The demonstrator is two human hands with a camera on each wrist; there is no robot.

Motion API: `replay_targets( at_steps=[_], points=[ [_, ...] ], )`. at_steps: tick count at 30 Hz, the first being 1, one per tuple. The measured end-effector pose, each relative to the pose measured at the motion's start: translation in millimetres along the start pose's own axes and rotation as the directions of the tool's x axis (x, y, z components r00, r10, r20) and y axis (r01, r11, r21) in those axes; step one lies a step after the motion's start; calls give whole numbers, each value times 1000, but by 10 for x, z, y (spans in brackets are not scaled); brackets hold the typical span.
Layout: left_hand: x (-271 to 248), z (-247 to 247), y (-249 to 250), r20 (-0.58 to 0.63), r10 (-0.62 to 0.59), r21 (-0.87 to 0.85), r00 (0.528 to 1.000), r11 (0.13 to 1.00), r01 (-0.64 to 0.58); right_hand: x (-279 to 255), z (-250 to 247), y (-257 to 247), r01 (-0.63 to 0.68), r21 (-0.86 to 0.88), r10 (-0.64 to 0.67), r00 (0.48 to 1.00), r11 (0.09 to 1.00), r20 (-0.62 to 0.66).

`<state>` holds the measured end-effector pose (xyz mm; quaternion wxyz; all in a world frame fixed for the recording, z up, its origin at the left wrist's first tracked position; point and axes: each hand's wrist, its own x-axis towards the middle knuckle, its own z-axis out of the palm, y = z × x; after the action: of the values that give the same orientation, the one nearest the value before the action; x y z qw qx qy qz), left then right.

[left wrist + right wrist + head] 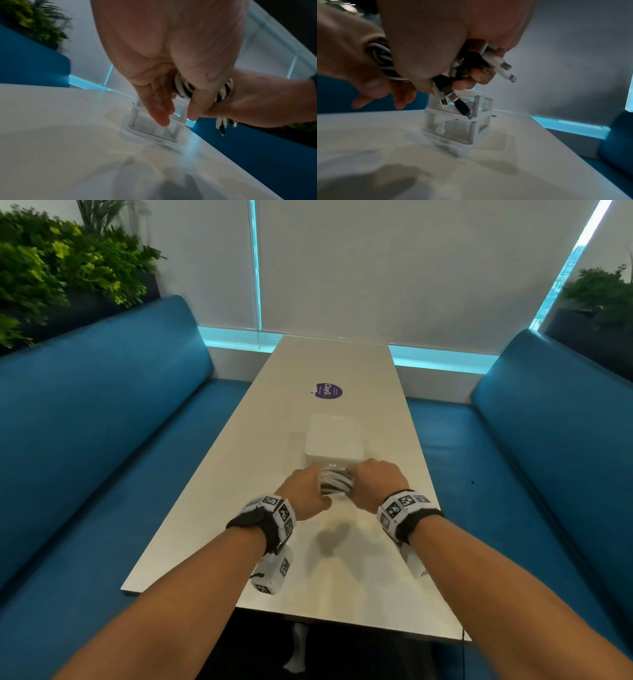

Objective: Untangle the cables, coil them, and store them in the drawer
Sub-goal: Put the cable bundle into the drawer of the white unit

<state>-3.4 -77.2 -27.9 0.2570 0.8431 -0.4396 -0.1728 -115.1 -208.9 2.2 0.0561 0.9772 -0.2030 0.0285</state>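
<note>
Bare forearms with tagged wrist bands reach forward over the white surface (342,559). Left hand (305,491) and right hand (375,482) both grasp one coiled bundle of black and white cables (335,482) between them, raised just above the surface and right in front of the small clear two-tier drawer box (334,441). Left thumb clamps the coil, its other fingers reach out straighter. Right fingers curl round the plug ends (501,65), which hang over the box. Both drawers look closed. Purple sticker (328,391) beyond; blue benches (102,422) either side.
</note>
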Motion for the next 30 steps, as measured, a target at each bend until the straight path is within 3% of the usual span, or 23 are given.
replay_targets(
  at_steps=[3, 6, 10, 14, 21, 26, 30],
  points=[
    [34, 55, -289, 68, -153, 63, 986, 987, 148, 112, -38, 189, -136, 202, 157, 983, 970, -93],
    [59, 196, -462, 96, -232, 221, 968, 953, 206, 286, -129, 236, -84, 317, 145, 974, 945, -173],
    [200, 323, -380, 51, -231, 236, 972, 948, 213, 534, -167, 65, 5, 270, 25, 994, 963, -107],
    [300, 436, -301, 56, -205, 245, 977, 952, 185, 594, -29, -22, -31, 204, 26, 999, 978, 28],
    [300, 602, -325, -9, -217, 264, 976, 941, 211, 458, -31, -41, 93, 143, -87, 995, 985, -52],
    [270, 704, -252, -34, -202, 225, 979, 953, 204, 373, 33, -65, 29, 257, -14, 998, 966, -60],
    [284, 742, -195, -125, -212, 193, 969, 953, 234, 362, 54, -71, 2, 285, 19, 997, 959, -69]
  ],
)
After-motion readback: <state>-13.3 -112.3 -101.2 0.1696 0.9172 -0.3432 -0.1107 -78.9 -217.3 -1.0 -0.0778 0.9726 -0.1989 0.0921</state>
